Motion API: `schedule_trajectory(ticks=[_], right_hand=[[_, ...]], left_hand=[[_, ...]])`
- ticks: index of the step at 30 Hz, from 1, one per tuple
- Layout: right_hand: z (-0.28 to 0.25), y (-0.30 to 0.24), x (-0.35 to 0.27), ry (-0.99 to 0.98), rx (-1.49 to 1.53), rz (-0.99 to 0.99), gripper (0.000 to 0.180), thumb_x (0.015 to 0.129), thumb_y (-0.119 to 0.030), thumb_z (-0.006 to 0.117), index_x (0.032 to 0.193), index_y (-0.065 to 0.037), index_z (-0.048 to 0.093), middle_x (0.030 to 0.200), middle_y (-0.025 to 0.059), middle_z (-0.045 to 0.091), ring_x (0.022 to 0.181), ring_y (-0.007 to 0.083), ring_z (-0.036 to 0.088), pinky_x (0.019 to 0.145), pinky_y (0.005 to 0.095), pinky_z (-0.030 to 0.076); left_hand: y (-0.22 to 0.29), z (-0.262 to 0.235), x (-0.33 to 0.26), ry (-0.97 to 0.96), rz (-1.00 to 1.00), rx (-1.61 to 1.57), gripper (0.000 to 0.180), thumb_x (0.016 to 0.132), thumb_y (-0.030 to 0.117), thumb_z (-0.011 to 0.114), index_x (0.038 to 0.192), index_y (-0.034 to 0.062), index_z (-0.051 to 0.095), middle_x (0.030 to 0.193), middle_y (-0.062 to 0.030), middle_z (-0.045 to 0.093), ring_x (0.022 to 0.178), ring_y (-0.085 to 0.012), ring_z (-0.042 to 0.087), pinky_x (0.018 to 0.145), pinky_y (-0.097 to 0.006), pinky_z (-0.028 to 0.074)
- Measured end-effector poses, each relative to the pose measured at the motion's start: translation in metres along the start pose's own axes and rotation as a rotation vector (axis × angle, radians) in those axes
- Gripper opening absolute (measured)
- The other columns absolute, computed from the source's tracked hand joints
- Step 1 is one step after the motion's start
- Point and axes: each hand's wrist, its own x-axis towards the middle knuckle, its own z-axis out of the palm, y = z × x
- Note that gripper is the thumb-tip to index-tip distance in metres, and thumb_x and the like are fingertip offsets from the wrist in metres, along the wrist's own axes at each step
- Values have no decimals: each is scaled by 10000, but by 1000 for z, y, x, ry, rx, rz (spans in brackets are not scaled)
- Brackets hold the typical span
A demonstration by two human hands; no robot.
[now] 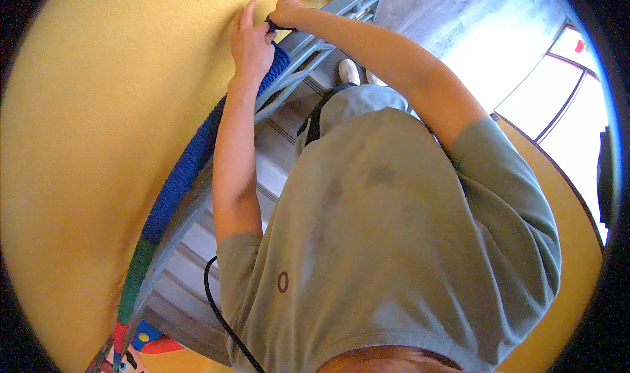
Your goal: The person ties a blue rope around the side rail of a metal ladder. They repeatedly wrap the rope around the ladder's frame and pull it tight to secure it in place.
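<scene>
The yellow wall (85, 143) fills the whole left half of the frame, and its surface looks a little rough. The person's grey-green shirt (394, 255) takes the lower middle and the right. It carries only one small dark red ring mark in the lower middle and has no other label.

Between wall and body, grey stairs (197, 268) run from the lower left up to the top middle. A grey handrail (315, 45) follows them close beside the wall. A knitted cover (187, 160) is wrapped around this rail. It is blue for most of its length, then green and red toward the lower left corner. A colourful cartoon picture (141, 350) shows at the bottom left edge; it is too cut off to describe further. Bright window panes (558, 97) with dark frames are at the upper right.

A thin black cable (220, 314) curves along the shirt at the lower middle.

Both arms reach to the top middle of the frame, where the blue end of the cover sits. The left hand (251, 41) lies on the cover with its fingers stretched up against the wall; it seems to hold the knit steady on the rail. The right hand (285, 13) is closed, pinching a dark edge of the same cover, probably to pull it tight.
</scene>
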Motion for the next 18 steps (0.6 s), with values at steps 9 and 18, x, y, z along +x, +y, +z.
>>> schedule_trajectory(ticks=[9,18], right_hand=[[3,59,19,-646,943,-235,115,721,-154,562,771,-57,598,741,93,583,675,230,553,677,325,474],[-41,81,-113,535,124,-592,229,796,-235,517,885,-61,638,838,159,654,796,299,647,689,399,513]], left_hand=[[13,10,0,-305,25,-311,136,803,122,601,869,3,616,1063,-156,571,935,-373,563,798,-422,461],[47,23,-21,-312,-147,-243,152,810,144,603,845,-3,626,876,-204,612,838,-368,584,735,-419,459]])
